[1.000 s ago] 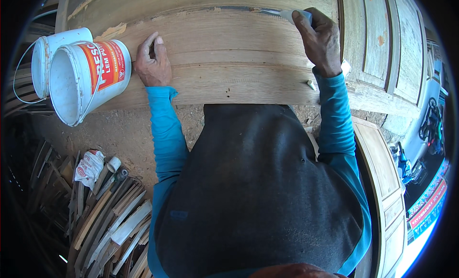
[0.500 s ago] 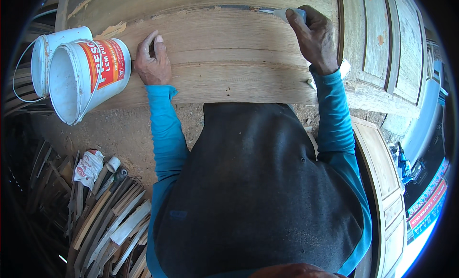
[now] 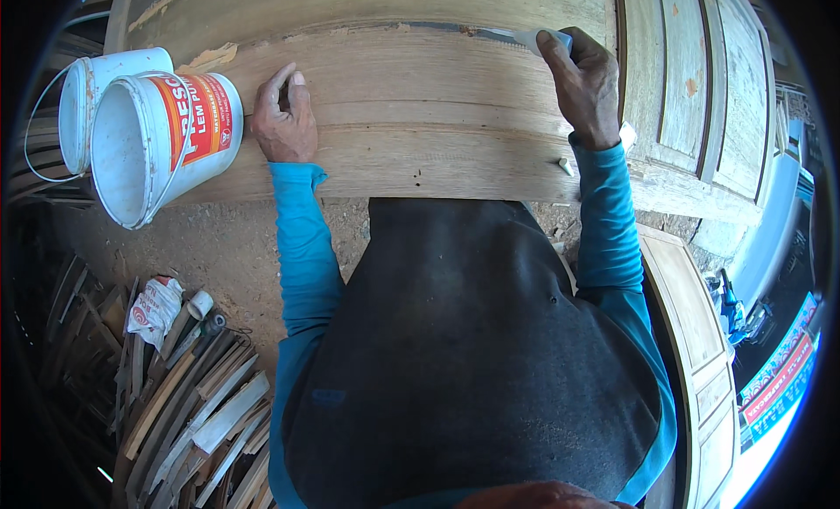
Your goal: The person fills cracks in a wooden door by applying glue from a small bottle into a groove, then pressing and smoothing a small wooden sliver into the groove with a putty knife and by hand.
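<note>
My right hand (image 3: 588,85) grips a small squeeze bottle (image 3: 542,42) with a pale tapered nozzle. The nozzle points left along a dark seam (image 3: 437,25) on a wooden door panel (image 3: 420,76); whether its tip touches the wood, I cannot tell. Brownish filler shows in parts of that seam. My left hand (image 3: 286,120) rests on the panel at the left, its fingers curled and nothing visible in them. Just left of it lies a white bucket (image 3: 214,150) with a red label, tipped toward me.
Behind that bucket is a second white bucket (image 3: 74,115) with a wire handle. A small pale piece (image 3: 566,166) lies near my right wrist. Scrap wood strips (image 3: 227,413) are heaped on the ground at lower left, beside a white bag (image 3: 156,312). Another panelled door (image 3: 700,352) leans at right.
The view has shifted slightly. The bottle in my right hand has moved a little to the right along the seam. My left hand stays in its place on the panel.
</note>
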Demonstrator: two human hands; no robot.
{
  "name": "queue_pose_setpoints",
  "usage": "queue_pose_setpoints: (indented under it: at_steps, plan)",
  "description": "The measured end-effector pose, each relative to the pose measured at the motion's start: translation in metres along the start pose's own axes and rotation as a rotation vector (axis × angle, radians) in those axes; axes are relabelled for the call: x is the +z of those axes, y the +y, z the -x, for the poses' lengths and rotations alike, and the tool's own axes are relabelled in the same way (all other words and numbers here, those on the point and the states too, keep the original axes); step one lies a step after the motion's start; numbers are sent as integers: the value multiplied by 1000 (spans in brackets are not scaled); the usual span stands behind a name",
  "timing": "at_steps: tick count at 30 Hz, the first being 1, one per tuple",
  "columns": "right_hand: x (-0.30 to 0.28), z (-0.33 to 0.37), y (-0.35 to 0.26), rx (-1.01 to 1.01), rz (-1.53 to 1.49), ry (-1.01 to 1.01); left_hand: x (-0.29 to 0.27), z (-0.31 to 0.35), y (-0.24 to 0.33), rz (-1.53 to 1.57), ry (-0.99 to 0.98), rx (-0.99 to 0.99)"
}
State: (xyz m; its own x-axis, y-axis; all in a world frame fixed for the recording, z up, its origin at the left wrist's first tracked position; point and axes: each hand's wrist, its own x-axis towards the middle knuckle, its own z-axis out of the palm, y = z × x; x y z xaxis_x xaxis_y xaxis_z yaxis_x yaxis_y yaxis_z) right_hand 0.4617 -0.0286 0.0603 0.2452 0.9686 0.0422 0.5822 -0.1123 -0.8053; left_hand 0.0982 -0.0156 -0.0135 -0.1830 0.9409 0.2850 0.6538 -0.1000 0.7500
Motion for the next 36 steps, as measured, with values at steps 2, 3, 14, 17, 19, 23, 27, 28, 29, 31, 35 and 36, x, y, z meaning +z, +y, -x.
queue_pose_setpoints:
  at_steps: [2,3,14,17,19,23,27,28,29,31,35,36]
  plan:
    - [1,0,-1,3,12,-9,1,0,-2,5,10,-3]
    - [1,-1,-1,5,17,-14,1,0,-4,7,15,-4]
    - [8,-2,-2,-61,2,-37,3,1,-7,58,31,-40]
    - [9,-3,8,-221,37,-42,2,1,-6,51,33,-42]
    - [10,-3,11,-282,58,-50,2,1,-7,51,36,-40]
    - [8,-1,7,-133,45,-69,1,1,-5,56,3,-76]
    - [6,-4,12,-287,116,-38,1,1,-5,76,-17,-96]
    - [6,-4,9,-288,116,-33,0,1,-6,66,-16,-91]
    - [5,-2,1,-185,78,-35,0,1,-6,56,-16,-85]
    - [5,-2,-4,-94,35,-39,0,1,-6,43,5,-62]
    - [6,-3,-3,-117,70,-36,3,0,-8,45,44,-29]
    - [7,-3,-2,-115,93,-33,3,0,-8,49,44,-29]
